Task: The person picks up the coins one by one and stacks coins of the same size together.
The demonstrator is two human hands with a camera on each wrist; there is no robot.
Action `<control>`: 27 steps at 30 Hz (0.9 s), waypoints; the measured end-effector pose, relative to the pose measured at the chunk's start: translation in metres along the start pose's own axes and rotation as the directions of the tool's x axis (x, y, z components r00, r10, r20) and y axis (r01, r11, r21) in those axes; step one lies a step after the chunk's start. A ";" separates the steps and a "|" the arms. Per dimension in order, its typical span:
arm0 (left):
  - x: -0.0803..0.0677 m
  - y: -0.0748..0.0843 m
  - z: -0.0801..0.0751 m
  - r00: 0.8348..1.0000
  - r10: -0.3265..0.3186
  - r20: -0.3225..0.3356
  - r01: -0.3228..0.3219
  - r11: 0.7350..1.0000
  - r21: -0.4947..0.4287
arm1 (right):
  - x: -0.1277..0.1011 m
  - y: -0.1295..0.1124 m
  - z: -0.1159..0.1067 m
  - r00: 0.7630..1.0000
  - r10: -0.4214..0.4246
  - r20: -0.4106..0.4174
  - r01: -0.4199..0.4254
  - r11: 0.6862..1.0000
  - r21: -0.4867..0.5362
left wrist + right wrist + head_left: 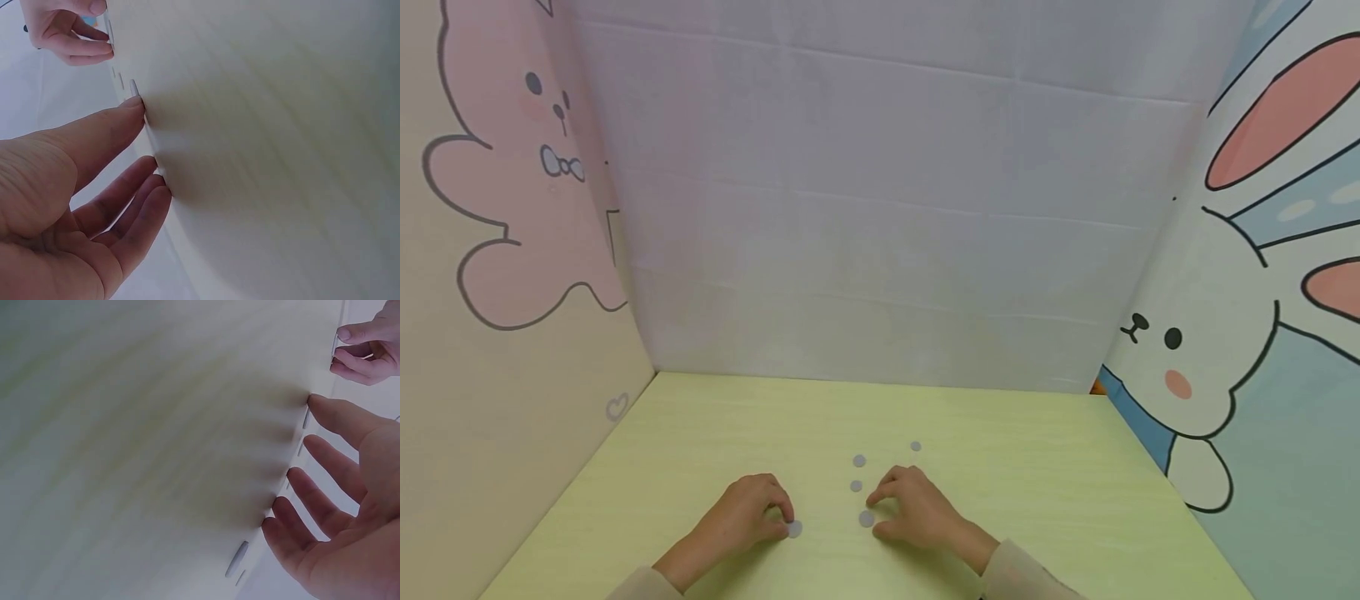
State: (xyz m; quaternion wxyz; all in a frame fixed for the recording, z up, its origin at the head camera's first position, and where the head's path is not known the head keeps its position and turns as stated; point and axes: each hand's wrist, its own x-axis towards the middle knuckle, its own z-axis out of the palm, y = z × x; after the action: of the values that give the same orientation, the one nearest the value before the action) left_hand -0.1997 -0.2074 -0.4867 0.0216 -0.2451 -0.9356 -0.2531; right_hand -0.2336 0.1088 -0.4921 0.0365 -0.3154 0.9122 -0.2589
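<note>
At the near left of the tabletop, my left hand (741, 515) pinches a flat grey disc (795, 528) between thumb and index finger, its far part sticking out past the fingertips. In the left wrist view the thumb rests at the edge of that disc (134, 88), other fingertips down by the table. My right hand (919, 512) arches beside a second grey disc (867, 519), which lies between its thumb and forefinger on the left side. Spread fingertips (289, 475) meet the tabletop in the right wrist view, holding nothing.
Farther back on the pale yellow table (737, 425) lie three more grey discs: a left one (859, 460), a nearer one (856, 486) and a smaller one (916, 446). A white back wall (880, 250) and cartoon-printed side panels (1217, 358) enclose the table.
</note>
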 end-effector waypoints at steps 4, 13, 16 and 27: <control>-0.001 0.000 0.000 1.000 0.004 -0.002 -0.004 1.000 -0.003 | 0.000 -0.001 0.002 1.000 0.003 -0.016 -0.003 1.000 -0.001; -0.002 -0.003 0.001 1.000 0.026 -0.016 -0.026 1.000 -0.013 | 0.000 -0.005 0.004 0.999 0.020 -0.045 -0.020 1.000 0.000; -0.002 -0.003 0.001 1.000 0.018 -0.016 -0.018 1.000 -0.013 | 0.001 -0.005 0.004 0.999 0.015 -0.049 -0.015 1.000 0.001; -0.001 -0.002 0.001 1.000 0.019 -0.022 -0.019 1.000 -0.014 | 0.001 -0.005 0.006 0.998 -0.001 -0.063 -0.001 0.999 -0.034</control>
State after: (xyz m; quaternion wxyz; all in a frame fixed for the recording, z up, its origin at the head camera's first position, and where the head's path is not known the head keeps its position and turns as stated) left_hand -0.1994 -0.2088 -0.4891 0.0325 -0.2515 -0.9312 -0.2620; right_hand -0.2301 0.1022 -0.4946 0.0027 -0.3076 0.9172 -0.2533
